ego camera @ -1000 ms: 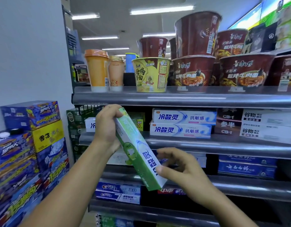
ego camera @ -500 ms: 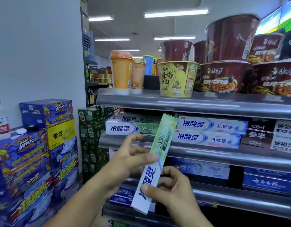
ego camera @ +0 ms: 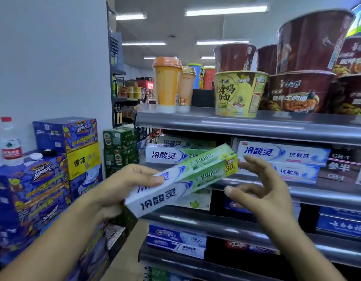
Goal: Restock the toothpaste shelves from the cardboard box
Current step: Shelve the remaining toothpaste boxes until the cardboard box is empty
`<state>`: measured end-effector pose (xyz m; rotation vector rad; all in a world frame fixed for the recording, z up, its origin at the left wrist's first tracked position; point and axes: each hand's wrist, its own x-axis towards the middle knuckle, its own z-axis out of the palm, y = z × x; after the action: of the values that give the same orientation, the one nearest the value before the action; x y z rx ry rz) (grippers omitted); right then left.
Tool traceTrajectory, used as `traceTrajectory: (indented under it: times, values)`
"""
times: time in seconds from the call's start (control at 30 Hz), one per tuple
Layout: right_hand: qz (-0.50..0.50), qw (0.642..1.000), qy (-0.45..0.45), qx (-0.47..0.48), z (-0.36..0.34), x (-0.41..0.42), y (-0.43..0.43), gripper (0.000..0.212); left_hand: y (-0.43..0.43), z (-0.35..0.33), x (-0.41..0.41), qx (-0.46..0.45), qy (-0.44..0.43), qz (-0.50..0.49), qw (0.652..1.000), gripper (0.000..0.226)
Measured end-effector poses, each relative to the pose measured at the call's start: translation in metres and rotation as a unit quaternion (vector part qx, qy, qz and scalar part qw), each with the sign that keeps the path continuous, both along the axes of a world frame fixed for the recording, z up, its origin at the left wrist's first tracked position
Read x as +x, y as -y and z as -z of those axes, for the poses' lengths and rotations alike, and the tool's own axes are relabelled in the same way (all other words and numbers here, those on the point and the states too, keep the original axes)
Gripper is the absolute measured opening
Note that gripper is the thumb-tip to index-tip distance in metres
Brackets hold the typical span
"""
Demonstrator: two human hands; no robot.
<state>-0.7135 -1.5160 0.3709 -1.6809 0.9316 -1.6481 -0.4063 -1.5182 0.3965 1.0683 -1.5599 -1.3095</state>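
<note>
Green-white toothpaste box | left hand fingers clamped on it | right hand fingers apart, just beside

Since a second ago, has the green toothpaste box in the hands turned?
Yes. The green toothpaste box has swung from near upright to almost level, its far end now pointing right along the toothpaste shelf; the left hand grips it.

You face the shelving — noodle cups on its top board, toothpaste boxes stacked on the boards below. The held carton lies tilted in front of the second board, between your left hand and right hand. Stacked drink crates stand to the left — a bottle on top.
</note>
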Motion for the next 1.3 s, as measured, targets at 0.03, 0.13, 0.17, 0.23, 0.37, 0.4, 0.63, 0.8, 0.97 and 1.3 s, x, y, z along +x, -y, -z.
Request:
traceTrajectory:
  times: [0.03,0.13,0.17,0.23,0.37,0.4,0.63,0.8,0.97,1.3]
  values:
    - [-0.032,0.999,-0.018,0.0,-0.005,-0.002,0.003,0.076,0.003,-0.006,0.004,0.016,0.012,0.016,1.0,0.075]
    - [-0.093,0.995,-0.043,0.001,-0.015,0.003,0.011,0.077,0.01,-0.02,0.006,0.041,0.027,0.056,0.997,0.081]
    - [-0.102,0.994,-0.036,-0.006,-0.015,0.005,0.014,0.068,0.011,-0.023,0.005,0.039,0.027,0.064,0.997,0.08]
    - [-0.11,0.994,-0.008,-0.024,-0.013,0.008,0.017,0.055,0.013,-0.022,0.004,0.016,0.013,0.064,0.998,0.075]
    - [-0.062,0.995,0.075,-0.035,0.005,0.011,0.017,0.056,0.02,0.009,0.016,-0.022,-0.145,0.047,0.988,0.089]
    - [-0.047,0.994,0.09,-0.034,0.009,0.013,0.018,0.057,0.022,0.018,0.017,-0.049,-0.17,0.035,0.984,0.091]
    - [0.105,0.991,0.086,-0.016,0.007,0.042,0.048,0.061,0.063,0.029,0.008,-0.328,-0.14,-0.215,0.909,0.048]
    - [0.181,0.983,-0.002,0.033,-0.008,0.064,0.074,0.071,0.102,0.032,0.014,-0.33,-0.083,-0.31,0.888,0.063]
    - [0.22,0.972,-0.07,0.028,-0.022,0.074,0.089,0.048,0.119,0.028,0.01,-0.321,-0.063,-0.349,0.878,0.062]
    - [0.278,0.934,-0.195,0.114,-0.049,0.076,0.1,0.033,0.131,0.027,0.016,-0.326,-0.005,-0.388,0.862,0.026]
